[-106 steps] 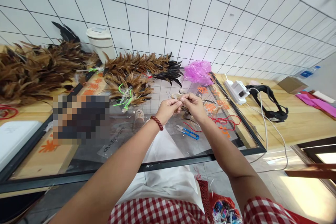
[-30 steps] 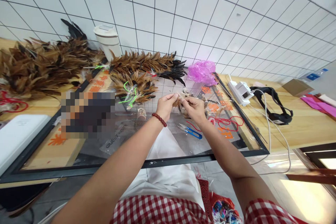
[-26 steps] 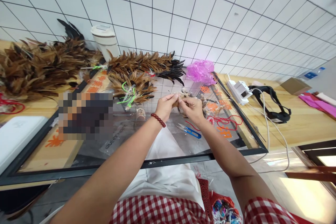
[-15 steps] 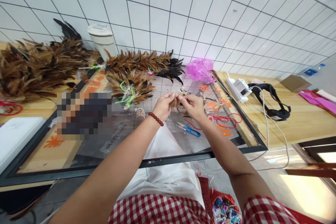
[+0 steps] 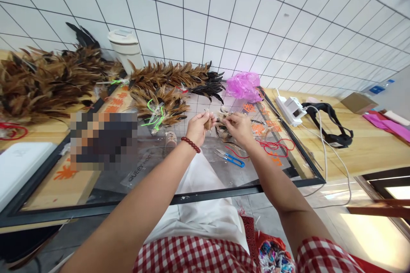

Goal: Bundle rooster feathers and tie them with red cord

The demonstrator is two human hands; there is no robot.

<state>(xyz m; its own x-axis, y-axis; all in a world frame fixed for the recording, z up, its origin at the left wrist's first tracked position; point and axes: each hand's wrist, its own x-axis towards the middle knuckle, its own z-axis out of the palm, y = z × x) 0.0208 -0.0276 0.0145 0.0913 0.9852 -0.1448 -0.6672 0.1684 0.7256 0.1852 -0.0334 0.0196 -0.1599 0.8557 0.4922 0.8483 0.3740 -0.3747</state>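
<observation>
My left hand (image 5: 197, 127), with a red bead bracelet on the wrist, is closed on a small bunch of brown feathers (image 5: 209, 122) over the glass work surface (image 5: 166, 170). My right hand (image 5: 237, 127) pinches at the same bunch from the right, above a loose heap of feathers (image 5: 224, 130). Blue thread snips (image 5: 231, 160) lie on the glass just below my right hand, beside a tangle of red string (image 5: 275, 147).
Strung brown feather bundles (image 5: 169, 76) and a big feather pile (image 5: 45, 81) lie at the back left, near a white lidded cup (image 5: 125, 49). A pink plastic bag (image 5: 245, 86), a white power strip (image 5: 290, 108), a black strap (image 5: 333, 126) and cables sit to the right.
My hands have drawn slightly apart, the left keeping the feather bunch and the right pinching just beside it. The view has shifted a little.
</observation>
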